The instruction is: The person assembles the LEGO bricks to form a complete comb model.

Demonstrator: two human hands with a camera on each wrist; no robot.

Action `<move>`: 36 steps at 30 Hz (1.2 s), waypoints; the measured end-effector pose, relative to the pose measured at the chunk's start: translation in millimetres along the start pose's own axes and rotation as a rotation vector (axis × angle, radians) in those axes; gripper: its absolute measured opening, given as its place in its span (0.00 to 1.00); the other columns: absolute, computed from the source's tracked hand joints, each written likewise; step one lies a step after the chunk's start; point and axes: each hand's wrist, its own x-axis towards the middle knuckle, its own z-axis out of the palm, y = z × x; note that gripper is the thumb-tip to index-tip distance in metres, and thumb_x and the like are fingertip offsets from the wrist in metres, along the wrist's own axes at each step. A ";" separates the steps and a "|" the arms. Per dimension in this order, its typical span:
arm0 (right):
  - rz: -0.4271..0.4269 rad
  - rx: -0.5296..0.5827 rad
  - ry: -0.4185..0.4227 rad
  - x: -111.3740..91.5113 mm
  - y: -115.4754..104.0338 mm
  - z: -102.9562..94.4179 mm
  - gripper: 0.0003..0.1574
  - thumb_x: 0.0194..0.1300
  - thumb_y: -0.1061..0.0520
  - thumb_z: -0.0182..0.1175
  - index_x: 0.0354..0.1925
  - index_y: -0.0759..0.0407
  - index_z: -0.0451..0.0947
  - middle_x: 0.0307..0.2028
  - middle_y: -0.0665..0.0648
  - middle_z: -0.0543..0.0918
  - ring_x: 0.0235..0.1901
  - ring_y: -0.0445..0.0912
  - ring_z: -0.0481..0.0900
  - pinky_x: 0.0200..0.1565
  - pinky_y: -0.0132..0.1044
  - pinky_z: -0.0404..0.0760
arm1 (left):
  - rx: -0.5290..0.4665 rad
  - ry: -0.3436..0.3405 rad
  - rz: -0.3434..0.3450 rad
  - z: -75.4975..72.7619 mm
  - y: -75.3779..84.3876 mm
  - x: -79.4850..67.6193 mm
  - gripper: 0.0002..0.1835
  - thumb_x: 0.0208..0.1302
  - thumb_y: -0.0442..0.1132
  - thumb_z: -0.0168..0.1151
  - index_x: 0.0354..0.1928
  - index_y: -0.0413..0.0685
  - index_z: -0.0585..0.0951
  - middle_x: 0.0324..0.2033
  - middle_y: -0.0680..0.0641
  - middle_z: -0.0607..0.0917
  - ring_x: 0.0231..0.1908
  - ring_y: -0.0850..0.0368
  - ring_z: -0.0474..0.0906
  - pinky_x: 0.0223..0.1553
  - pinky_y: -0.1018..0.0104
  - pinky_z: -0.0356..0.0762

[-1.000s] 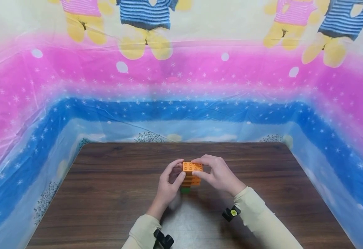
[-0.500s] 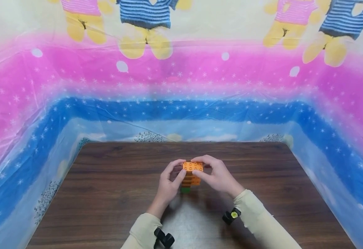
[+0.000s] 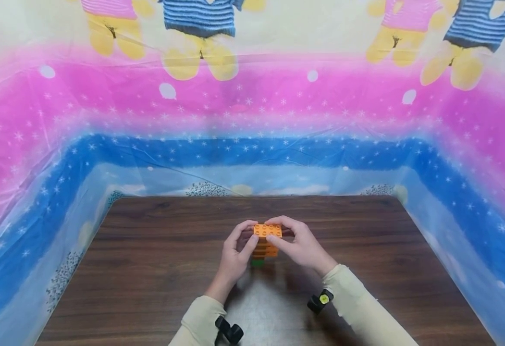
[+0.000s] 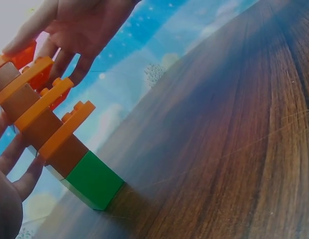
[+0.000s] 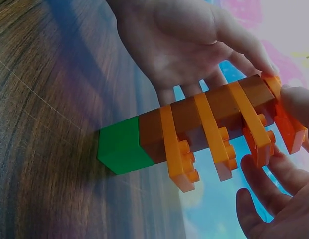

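A tower of toy building bricks stands upright on the table, with a green brick (image 5: 119,147) at its base. Above that, brown bricks (image 5: 187,114) alternate with several flat orange bricks (image 4: 55,138) that jut out to one side. Topmost is a flat orange brick (image 3: 267,230), studs up. My left hand (image 3: 233,257) pinches its left end between thumb and index finger, the other fingers lying along the tower's side. My right hand (image 3: 304,242) grips the right end of this same brick, thumb in front and index finger behind.
The dark wood-grain table (image 3: 157,269) spreads around the tower. A printed cloth (image 3: 252,154) in pink, blue and cream hangs behind it and along the sides. Small black cameras (image 3: 320,301) are strapped at both wrists.
My left fingertips have shifted slightly inward onto the left end of the top brick. Otherwise the hands and tower hold nearly still.
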 end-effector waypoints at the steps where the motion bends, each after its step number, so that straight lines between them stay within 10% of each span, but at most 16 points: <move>1: 0.000 0.003 0.001 0.0 0.4 0.1 0.19 0.73 0.49 0.68 0.60 0.44 0.82 0.55 0.49 0.85 0.55 0.49 0.82 0.61 0.65 0.76 | 0.002 0.001 -0.001 0.2 -0.1 0.1 0.18 0.77 0.35 0.59 0.65 0.45 0.78 0.55 0.44 0.84 0.55 0.50 0.82 0.58 0.61 0.80; 36: -0.016 0.058 0.044 -1.1 10.3 8.8 0.18 0.74 0.52 0.67 0.60 0.45 0.81 0.54 0.50 0.85 0.50 0.48 0.83 0.53 0.50 0.84 | 0.020 0.054 -0.028 6.9 -4.9 -4.4 0.19 0.78 0.37 0.59 0.67 0.53 0.78 0.54 0.47 0.84 0.53 0.49 0.82 0.57 0.61 0.80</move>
